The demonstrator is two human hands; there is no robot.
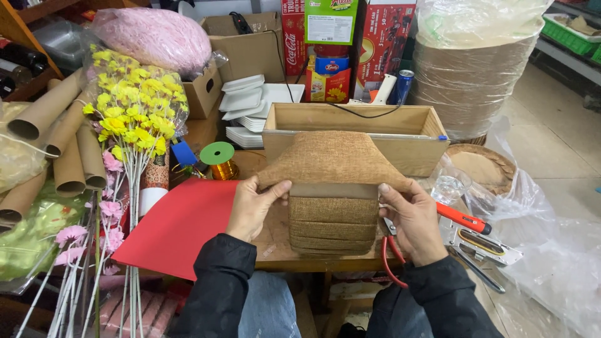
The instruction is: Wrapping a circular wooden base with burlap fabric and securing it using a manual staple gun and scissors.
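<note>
My left hand (251, 206) and my right hand (413, 219) each grip one end of a flat strip (333, 190) over which brown burlap fabric (330, 159) is folded. The burlap drapes from a wooden box (350, 119) down toward me. Under the strip sits a stack of burlap-covered pieces (332, 228) on the wooden table. Both thumbs press on top of the strip, fingers curled beneath.
A red paper sheet (181, 225) lies left of my hands. Red-handled pliers (391, 253), an orange-handled tool (463, 219) and a metal staple gun (485, 247) lie to the right. Yellow and pink artificial flowers (134, 112), cardboard tubes (56, 144), a green ribbon spool (217, 154), white trays (250, 103), stacked baskets (466, 81).
</note>
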